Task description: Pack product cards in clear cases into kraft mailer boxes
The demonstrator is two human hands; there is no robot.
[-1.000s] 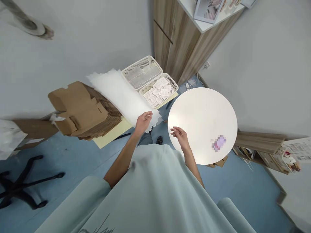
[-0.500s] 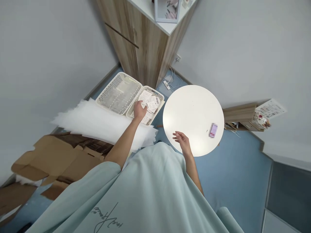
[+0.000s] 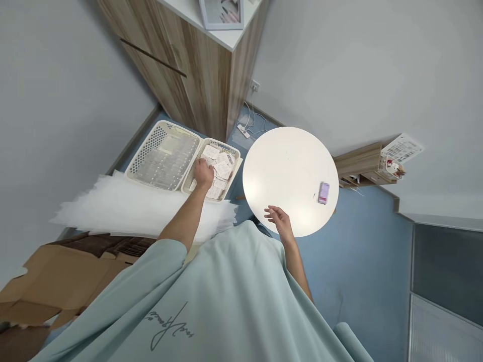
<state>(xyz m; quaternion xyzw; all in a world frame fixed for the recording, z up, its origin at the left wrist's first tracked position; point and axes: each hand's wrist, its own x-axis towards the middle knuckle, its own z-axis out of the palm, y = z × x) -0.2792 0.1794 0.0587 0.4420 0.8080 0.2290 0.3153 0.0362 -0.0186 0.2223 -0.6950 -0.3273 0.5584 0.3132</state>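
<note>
My left hand [image 3: 204, 174] reaches down into the smaller white basket [image 3: 185, 190], its fingers curled over the near left part of a pile of white printed cards [image 3: 223, 166]. The fingertips point down and are partly hidden, so what they grip does not show. My right hand [image 3: 278, 219] hovers by the near left rim of the round white table [image 3: 289, 171]. Its fingers are loosely bent and apart, holding nothing. Beside the smaller basket stands a larger white basket [image 3: 145, 146] with flat clear plastic packs [image 3: 166, 161] in it.
White foam sheets [image 3: 124, 206] and flattened cardboard [image 3: 71, 276] lie at the left. A blurred purple item [image 3: 323, 193] rests on the table. Behind the baskets rises a wooden cabinet [image 3: 204, 70]. A power strip [image 3: 243, 131] with cables lies on the floor; a low shelf [image 3: 360, 163] stands right.
The view has shifted, so the baskets and table sit further left in the picture. My left hand stays in the card basket, and my right hand keeps nearly the same pose by the table.
</note>
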